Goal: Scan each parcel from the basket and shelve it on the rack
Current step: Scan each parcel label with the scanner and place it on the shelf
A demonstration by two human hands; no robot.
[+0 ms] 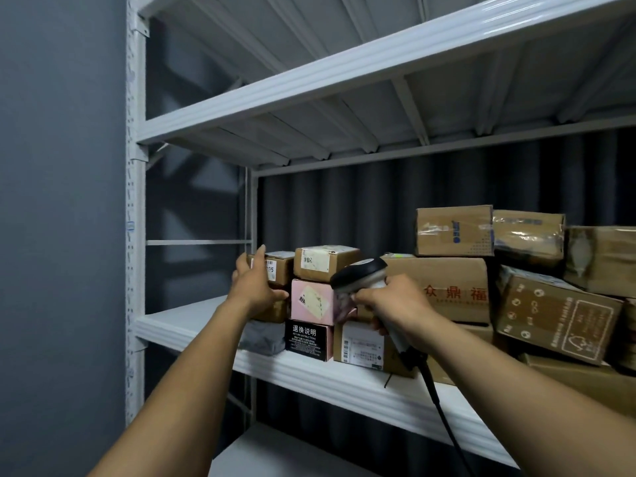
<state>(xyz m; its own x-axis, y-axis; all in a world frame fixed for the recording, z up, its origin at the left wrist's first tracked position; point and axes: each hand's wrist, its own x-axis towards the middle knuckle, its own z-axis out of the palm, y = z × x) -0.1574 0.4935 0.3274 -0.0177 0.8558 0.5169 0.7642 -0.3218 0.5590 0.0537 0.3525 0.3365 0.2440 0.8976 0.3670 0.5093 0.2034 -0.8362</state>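
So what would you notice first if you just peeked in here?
Probably the two bare arms reaching in: the right hand grips a barcode scanner in the middle of the picture, its black cable hanging down. The left hand touches a small brown box at the left end of the parcel pile on the white rack. A pink box stands out among the brown cardboard, just left of the scanner.

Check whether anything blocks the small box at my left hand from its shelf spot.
Nothing visible does. The small box already sits atop the stack on the shelf, the left hand against its side; the right hand holds the scanner beside it.
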